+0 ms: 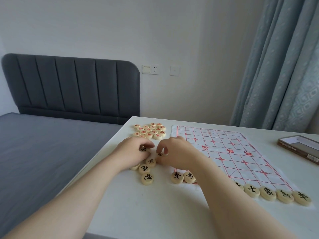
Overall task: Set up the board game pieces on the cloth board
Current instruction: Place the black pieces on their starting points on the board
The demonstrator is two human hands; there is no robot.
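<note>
As the flat white table (155, 213) holds it, the white cloth board with red lines (233, 152) lies spread out. Just left of the board, the left hand (134, 152) curls its fingers round a round wooden piece with a black mark (144, 149), and the right hand (176, 150) pinches another black-marked piece (160, 154). A pile of red-marked wooden pieces (150, 131) sits by the board's far left corner. A row of black-marked pieces (269, 194) lines the board's near edge.

A bedroom in a home. At the left of the frame, a grey bed (43, 144) with padded headboard (72, 85); at the upper right, a long blue-grey curtain (279, 75); on the white wall (189, 40) between them, switches (146, 69) and a socket (155, 69).
</note>
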